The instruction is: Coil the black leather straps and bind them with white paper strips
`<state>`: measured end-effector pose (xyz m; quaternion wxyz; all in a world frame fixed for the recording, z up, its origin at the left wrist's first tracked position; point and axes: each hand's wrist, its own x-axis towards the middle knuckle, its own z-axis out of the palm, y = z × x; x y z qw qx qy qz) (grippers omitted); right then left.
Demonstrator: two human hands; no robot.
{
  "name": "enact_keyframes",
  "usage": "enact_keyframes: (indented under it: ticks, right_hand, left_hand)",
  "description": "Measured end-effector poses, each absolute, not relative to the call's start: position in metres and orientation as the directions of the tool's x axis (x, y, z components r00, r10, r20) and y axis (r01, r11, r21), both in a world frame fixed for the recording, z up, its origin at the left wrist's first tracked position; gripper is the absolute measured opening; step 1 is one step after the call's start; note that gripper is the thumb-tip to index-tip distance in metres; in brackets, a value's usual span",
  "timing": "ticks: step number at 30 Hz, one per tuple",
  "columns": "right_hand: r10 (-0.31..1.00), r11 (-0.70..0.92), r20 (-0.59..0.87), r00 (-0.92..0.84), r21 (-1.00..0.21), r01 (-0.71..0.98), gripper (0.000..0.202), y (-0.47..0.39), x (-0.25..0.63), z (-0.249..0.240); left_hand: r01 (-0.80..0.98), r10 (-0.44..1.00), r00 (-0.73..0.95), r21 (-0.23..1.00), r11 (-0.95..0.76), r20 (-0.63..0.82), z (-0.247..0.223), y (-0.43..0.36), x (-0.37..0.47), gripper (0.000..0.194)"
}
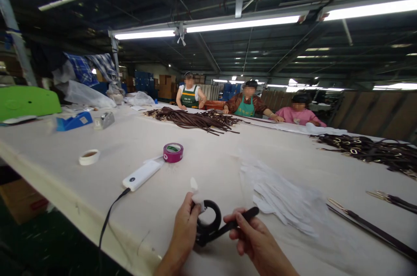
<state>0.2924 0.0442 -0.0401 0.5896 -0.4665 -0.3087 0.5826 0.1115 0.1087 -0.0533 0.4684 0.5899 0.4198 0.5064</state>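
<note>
A dark strap (217,214), coiled into a ring with one end sticking out, is between my two hands above the white table near its front edge. My left hand (183,228) pinches the left side of the coil, together with a small white strip (194,187) that stands up from the fingers. My right hand (254,239) has its fingers closed on the strap's free end, right of the coil. Beyond my right hand lies a fanned stack of thin white sheets (283,200). Farther right, a dark strap with gold-coloured hardware (368,220) lies straight.
Left of centre are a purple tape roll (173,153), a white corded device (143,175), a white tape roll (89,157) and a blue tape dispenser (74,121). Brown straps (192,119) pile up at the back, more (371,151) at right. Three people sit across the table.
</note>
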Motion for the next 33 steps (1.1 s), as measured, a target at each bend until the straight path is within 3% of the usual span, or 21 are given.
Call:
enact_keyframes:
  ticks: [5,10,13,16,19,22,29,33]
  right_hand:
    - [0.97,-0.135,-0.214,0.117,-0.87,-0.475,0.054,0.052,0.297,-0.047]
    - [0.97,-0.032,-0.13,0.207,-0.908,-0.418,0.058,0.059,0.304,-0.044]
    - [0.987,-0.014,-0.053,0.149,-0.969,-0.248,0.065,0.068,0.302,-0.041]
    - [0.997,0.069,0.072,0.01,-0.988,0.141,0.056,0.077,0.3,-0.038]
    - [0.949,0.315,0.285,-0.136,-0.826,0.467,0.037,0.084,0.298,-0.036]
    - [0.89,0.451,0.385,-0.242,-0.678,0.58,0.032,0.086,0.296,-0.038]
    - [0.903,0.419,0.27,-0.333,-0.39,0.82,0.042,0.091,0.292,-0.039]
    - [0.907,0.412,0.215,-0.361,-0.288,0.864,0.044,0.095,0.291,-0.028]
  left_hand:
    - [0.095,0.953,0.235,0.971,-0.218,0.191,-0.055,0.109,0.098,0.011]
    - [0.099,0.941,0.29,0.973,-0.209,0.172,-0.057,0.109,0.098,0.009]
    - [0.098,0.922,0.343,0.97,-0.224,0.178,-0.053,0.106,0.103,0.008]
    - [0.126,0.905,0.37,0.954,-0.271,0.209,-0.05,0.105,0.107,0.01]
    - [0.19,0.902,0.356,0.926,-0.327,0.246,-0.05,0.105,0.107,0.011]
    - [0.225,0.903,0.352,0.914,-0.337,0.247,-0.05,0.105,0.107,0.009]
    - [0.252,0.891,0.373,0.896,-0.366,0.259,-0.053,0.107,0.11,0.011]
    - [0.25,0.896,0.353,0.896,-0.368,0.269,-0.062,0.108,0.112,0.01]
